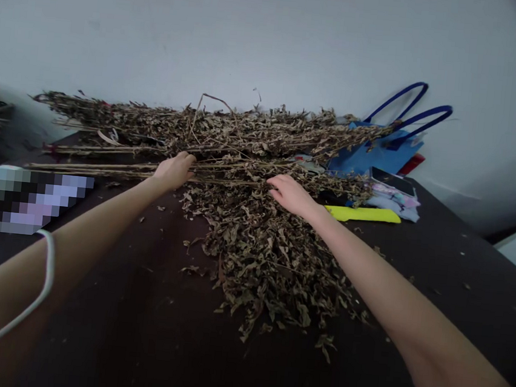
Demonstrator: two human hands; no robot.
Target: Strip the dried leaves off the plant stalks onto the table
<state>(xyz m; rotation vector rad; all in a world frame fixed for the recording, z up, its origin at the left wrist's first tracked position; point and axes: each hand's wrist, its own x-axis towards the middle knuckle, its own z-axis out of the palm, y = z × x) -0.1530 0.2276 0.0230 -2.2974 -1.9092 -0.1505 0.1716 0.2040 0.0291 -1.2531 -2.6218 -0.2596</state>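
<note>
Long dried plant stalks [118,168] with brown leaves lie crosswise before me. My left hand [175,170] is closed around the stalks near their bare ends, its fingertips hidden behind them. Farther right, my right hand [291,193] has its thumb and fingers curled at the leafy stretch of the same stalks; how firmly they grip is hard to see. Between my forearms spreads a heap of loose dried leaves [274,262]. Behind my hands, a thicker bundle of dried plants [255,129] runs along the wall.
A yellow flat-handled object [365,214] lies right of my right hand. Behind it are a phone-like dark slab [391,181], cloth and a blue bag [366,155]. A white cable [50,265] passes over my left forearm. Leaf bits dot the dark table [135,328].
</note>
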